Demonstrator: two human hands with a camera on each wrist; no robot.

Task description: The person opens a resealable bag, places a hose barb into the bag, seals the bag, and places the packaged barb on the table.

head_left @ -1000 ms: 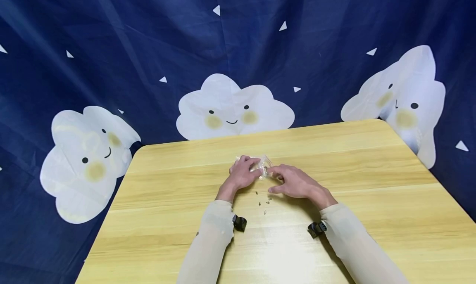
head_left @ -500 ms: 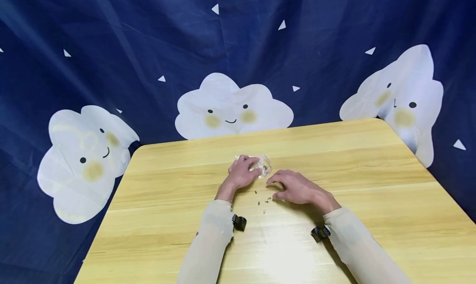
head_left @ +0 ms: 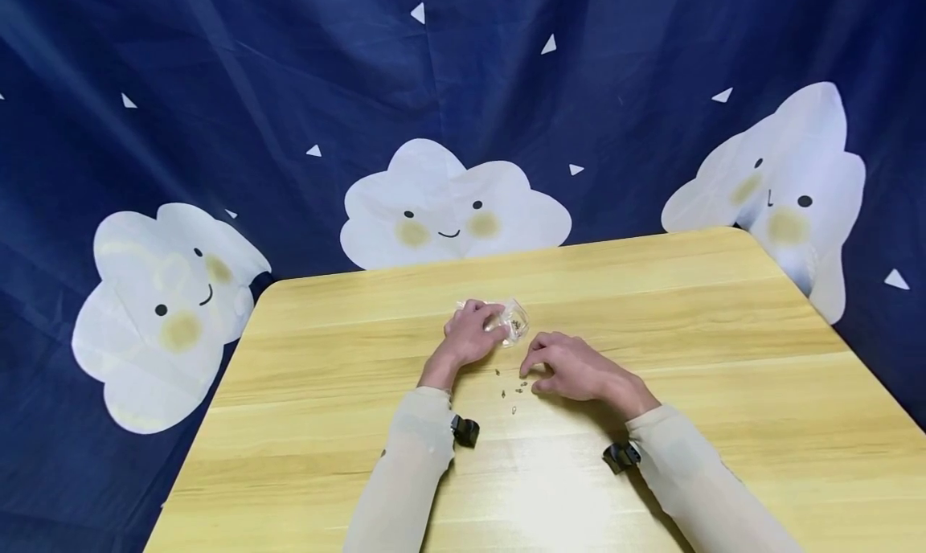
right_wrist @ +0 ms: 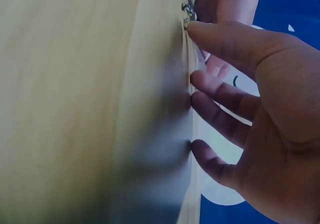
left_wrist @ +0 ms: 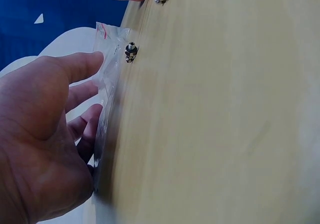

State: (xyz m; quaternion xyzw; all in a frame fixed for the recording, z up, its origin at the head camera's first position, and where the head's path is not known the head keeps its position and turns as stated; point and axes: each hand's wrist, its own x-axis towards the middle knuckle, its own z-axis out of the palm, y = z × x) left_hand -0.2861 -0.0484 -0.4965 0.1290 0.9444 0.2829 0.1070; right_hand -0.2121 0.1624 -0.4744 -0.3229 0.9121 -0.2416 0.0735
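Observation:
My left hand (head_left: 472,332) rests on a clear plastic bag (head_left: 518,313), its thumb and fingertips touching the film. Several small metal pieces show inside the bag. Below it on the table lie several loose, shiny metal pieces (head_left: 503,394), too small to name; one metal piece with a dark band (left_wrist: 131,52) is close by in the left wrist view. My right hand (head_left: 571,366) is just right of them, fingers bent loosely downward with fingertips at the tabletop. In the right wrist view its thumb tip is beside a metal piece (right_wrist: 187,8); nothing is visibly gripped.
The wood-grain table (head_left: 325,360) spreads around both hands. Behind it hangs a dark blue curtain (head_left: 492,71) printed with white clouds. A black wrist camera (head_left: 466,432) is on the left sleeve, and another black camera (head_left: 620,457) is on the right.
My right hand has drawn back from the bag toward me and come down beside the loose metal pieces. My left hand has stayed on the bag.

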